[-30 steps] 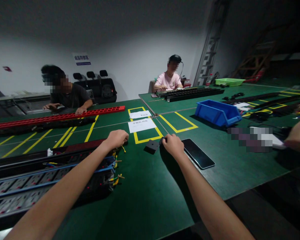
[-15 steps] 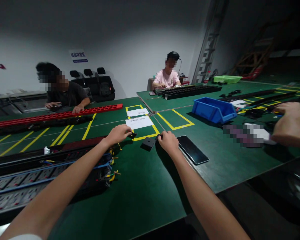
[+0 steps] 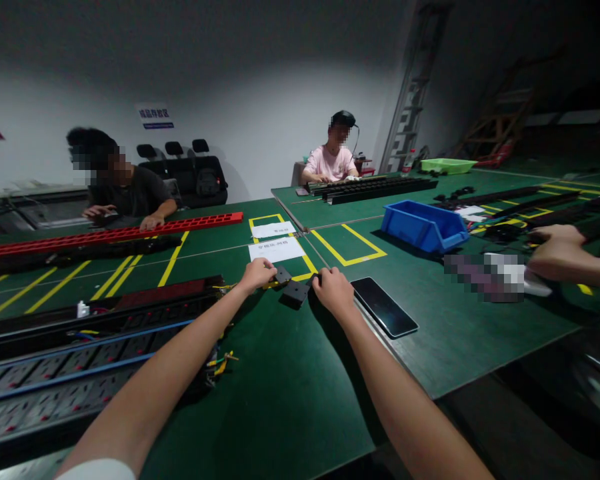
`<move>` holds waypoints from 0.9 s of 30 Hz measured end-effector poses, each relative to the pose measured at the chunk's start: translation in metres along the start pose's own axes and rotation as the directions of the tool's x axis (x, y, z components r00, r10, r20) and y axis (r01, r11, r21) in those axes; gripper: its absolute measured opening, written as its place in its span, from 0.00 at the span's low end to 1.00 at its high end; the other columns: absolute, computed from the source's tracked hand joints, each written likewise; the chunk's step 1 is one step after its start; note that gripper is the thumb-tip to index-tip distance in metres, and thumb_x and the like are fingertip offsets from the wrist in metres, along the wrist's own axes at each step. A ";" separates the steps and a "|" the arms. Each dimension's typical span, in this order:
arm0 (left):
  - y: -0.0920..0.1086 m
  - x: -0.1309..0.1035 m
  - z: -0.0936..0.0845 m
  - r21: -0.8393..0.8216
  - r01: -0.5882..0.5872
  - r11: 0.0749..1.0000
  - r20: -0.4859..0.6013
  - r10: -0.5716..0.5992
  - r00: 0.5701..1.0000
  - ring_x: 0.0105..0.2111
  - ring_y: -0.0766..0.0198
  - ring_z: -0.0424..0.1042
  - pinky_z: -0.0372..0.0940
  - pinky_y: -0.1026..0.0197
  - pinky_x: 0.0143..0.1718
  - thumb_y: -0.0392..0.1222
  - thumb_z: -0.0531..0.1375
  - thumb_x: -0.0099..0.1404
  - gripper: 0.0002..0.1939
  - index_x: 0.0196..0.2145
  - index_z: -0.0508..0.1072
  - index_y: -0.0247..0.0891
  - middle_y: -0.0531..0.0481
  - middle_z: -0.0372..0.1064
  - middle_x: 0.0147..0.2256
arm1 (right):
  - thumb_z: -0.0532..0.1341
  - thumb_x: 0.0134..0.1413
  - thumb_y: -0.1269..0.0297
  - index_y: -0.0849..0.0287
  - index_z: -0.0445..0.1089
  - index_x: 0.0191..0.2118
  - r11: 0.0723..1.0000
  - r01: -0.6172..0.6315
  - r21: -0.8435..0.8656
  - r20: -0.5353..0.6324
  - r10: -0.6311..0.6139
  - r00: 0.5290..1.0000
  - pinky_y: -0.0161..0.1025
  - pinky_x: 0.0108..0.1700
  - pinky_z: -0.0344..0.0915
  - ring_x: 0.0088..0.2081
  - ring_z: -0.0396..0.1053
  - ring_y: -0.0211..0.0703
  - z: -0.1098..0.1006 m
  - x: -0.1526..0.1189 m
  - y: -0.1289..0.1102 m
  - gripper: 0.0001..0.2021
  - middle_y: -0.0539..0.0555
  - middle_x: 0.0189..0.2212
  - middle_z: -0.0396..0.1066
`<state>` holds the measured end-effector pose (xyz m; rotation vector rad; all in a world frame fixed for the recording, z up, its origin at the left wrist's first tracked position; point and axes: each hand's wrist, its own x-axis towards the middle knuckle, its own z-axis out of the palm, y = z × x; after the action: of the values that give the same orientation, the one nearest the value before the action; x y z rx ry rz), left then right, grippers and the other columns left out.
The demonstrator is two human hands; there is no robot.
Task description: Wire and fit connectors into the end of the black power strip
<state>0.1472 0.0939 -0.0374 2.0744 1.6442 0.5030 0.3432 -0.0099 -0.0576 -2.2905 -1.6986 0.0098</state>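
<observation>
Moved rightward from the strips (image 3: 75,364) since the earlier frame, the left hand (image 3: 260,273) is now held beside a black block (image 3: 294,294) on the smooth green table (image 3: 280,373). Its fingers are pinched nearly closed on a second block (image 3: 283,275). Both blocks are small, flat and square-edged, matt black with faint small marks; whether they touch cannot be told. By the curled fingers of the right hand (image 3: 335,288), a dark piece (image 3: 317,277) is mostly hidden; whether it is gripped cannot be told. Just to the right, a glossy, pale-rimmed phone (image 3: 385,307) is laid flat. At left, long strips are seen, with grey socket faces, red dots and blue edging.
</observation>
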 end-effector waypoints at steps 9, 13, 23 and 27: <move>-0.002 -0.009 0.003 0.231 -0.043 0.972 -0.042 0.054 0.998 0.47 0.50 0.75 0.67 0.56 0.44 0.47 0.57 0.66 0.15 0.46 0.76 0.38 0.38 0.77 0.47 | 0.50 0.70 0.57 0.57 0.72 0.51 0.999 0.030 0.024 -0.027 -0.030 0.999 0.39 0.44 0.64 0.48 0.71 0.51 0.001 0.000 -0.001 0.17 0.61 0.46 0.71; 0.000 -0.018 -0.019 0.284 -0.092 0.954 -0.049 0.110 0.993 0.47 0.50 0.75 0.67 0.55 0.45 0.46 0.55 0.68 0.15 0.48 0.76 0.39 0.40 0.77 0.48 | 0.49 0.71 0.55 0.57 0.73 0.50 0.999 0.032 0.019 -0.020 -0.032 0.999 0.39 0.44 0.64 0.48 0.71 0.51 0.001 0.000 -0.001 0.18 0.61 0.46 0.71; -0.032 -0.060 -0.104 0.629 -0.169 0.759 0.052 0.175 0.983 0.42 0.51 0.75 0.68 0.54 0.41 0.41 0.54 0.65 0.13 0.39 0.78 0.41 0.42 0.77 0.41 | 0.48 0.71 0.54 0.56 0.73 0.52 0.997 0.049 0.051 -0.023 -0.048 0.999 0.40 0.43 0.64 0.47 0.72 0.52 0.008 0.000 0.003 0.19 0.61 0.46 0.70; -0.044 -0.073 -0.109 0.668 -0.186 0.721 0.071 0.187 0.980 0.42 0.50 0.74 0.67 0.54 0.40 0.45 0.55 0.66 0.13 0.37 0.79 0.40 0.40 0.76 0.41 | 0.49 0.71 0.54 0.57 0.73 0.52 0.997 0.061 0.042 -0.039 -0.059 0.998 0.41 0.43 0.64 0.46 0.73 0.52 0.010 0.000 0.003 0.19 0.61 0.45 0.70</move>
<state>0.0360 0.0445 0.0287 2.7750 1.8000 -0.0747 0.3439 -0.0083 -0.0680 -2.1942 -1.7304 -0.0084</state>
